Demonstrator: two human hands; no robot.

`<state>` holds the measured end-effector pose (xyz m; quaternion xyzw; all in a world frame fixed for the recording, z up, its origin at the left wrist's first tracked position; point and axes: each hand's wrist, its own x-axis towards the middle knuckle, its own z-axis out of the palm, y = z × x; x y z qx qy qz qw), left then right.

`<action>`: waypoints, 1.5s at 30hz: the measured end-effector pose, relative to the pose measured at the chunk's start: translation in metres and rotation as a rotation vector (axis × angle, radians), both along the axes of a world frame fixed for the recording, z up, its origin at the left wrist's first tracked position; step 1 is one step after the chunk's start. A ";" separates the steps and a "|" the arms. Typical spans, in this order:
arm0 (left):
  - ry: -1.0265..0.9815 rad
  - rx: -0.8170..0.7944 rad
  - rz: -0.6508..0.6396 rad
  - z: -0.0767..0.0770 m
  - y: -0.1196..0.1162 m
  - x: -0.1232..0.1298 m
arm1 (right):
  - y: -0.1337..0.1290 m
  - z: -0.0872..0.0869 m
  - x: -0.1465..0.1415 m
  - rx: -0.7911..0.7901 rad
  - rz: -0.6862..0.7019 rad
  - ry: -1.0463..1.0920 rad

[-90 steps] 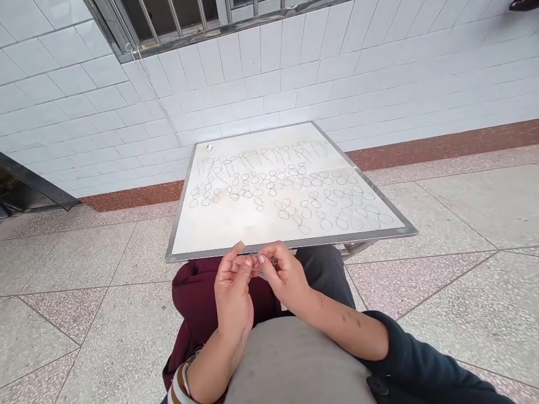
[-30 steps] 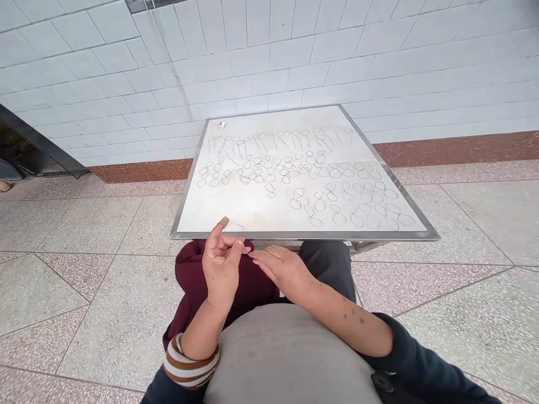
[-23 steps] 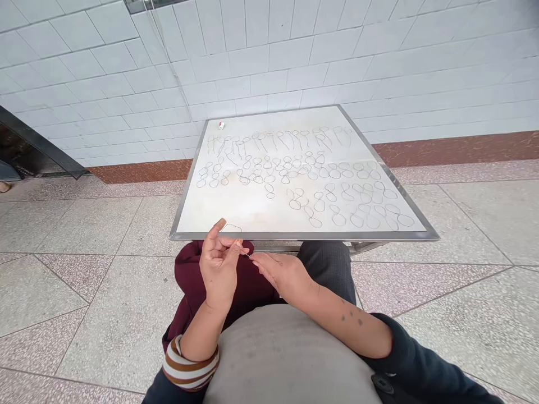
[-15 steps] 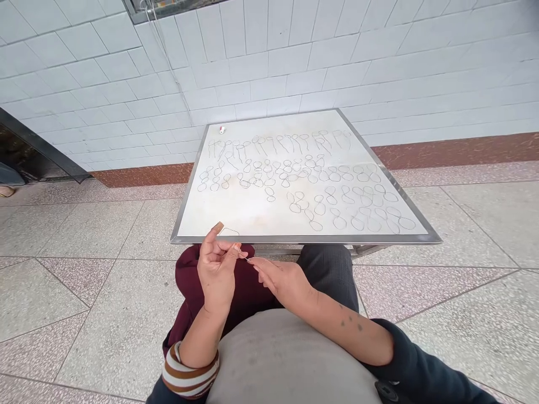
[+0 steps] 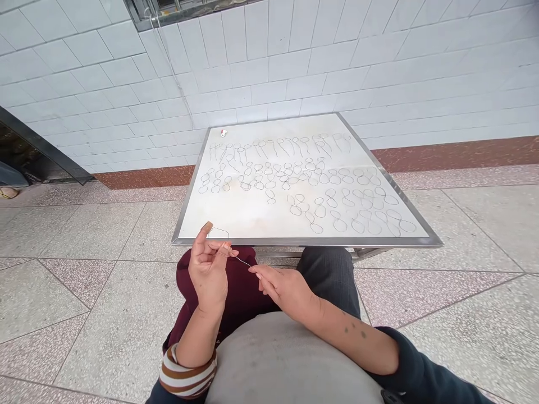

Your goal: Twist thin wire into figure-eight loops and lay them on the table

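Note:
A thin wire (image 5: 243, 261) stretches between my two hands in front of the table edge. My left hand (image 5: 208, 278) pinches it between thumb and fingers, and a curved part of the wire rises above this hand over the tabletop. Brownish tape (image 5: 208, 226) covers the raised left index fingertip. My right hand (image 5: 287, 287) is closed on the wire's other end, its fingertips pressed together. Lying across the white table (image 5: 240, 216) are many thin bent wires, some shaped like figure eights, such as the wire loop (image 5: 314, 226), others with a loop and two long legs.
A grey metal frame (image 5: 303, 242) edges the tabletop. A small red and white object (image 5: 223, 133) sits at its far left corner. Behind the table stands a white tiled wall (image 5: 248, 84). My knees are under the near edge, above a speckled stone floor (image 5: 113, 303).
My hands have moved apart, the left one to the left and the right one slightly down and right. More of the wire now shows between them.

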<state>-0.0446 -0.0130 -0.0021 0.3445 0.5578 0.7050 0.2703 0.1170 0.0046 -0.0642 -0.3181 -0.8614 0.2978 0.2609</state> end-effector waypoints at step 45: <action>0.059 -0.002 0.096 0.001 0.010 0.015 | 0.018 0.021 -0.046 0.269 -0.246 -0.054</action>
